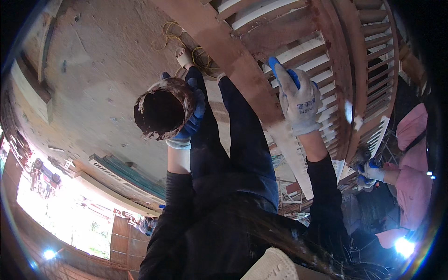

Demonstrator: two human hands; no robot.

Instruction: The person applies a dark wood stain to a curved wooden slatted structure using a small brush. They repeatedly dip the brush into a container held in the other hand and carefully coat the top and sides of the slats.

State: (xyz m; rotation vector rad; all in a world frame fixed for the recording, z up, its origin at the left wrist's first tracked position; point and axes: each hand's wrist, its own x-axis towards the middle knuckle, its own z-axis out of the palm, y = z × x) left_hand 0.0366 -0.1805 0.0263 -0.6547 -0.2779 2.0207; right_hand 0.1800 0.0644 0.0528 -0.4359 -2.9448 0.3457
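Observation:
My left hand (198, 112), in a blue-palmed glove, grips a round open container (161, 111) by its side. Thick brown coating crusts its rim and wall, and the inside looks dark. Over a slatted wooden frame (247, 60), my right hand (298, 93) wears a whitish glove with blue fingertips. Its index finger points forward while the other fingers curl in; whatever they hold is hidden beneath the hand. Parts of the frame are reddish brown, and other slats are pale.
Another slatted frame (380, 60) stands farther right. At the right edge a person in pink (413, 140) works with gloved hands (371, 171). A yellow cord (200, 58) lies on the floor by my feet. Long boards (126, 175) lie at the left, near a bright opening.

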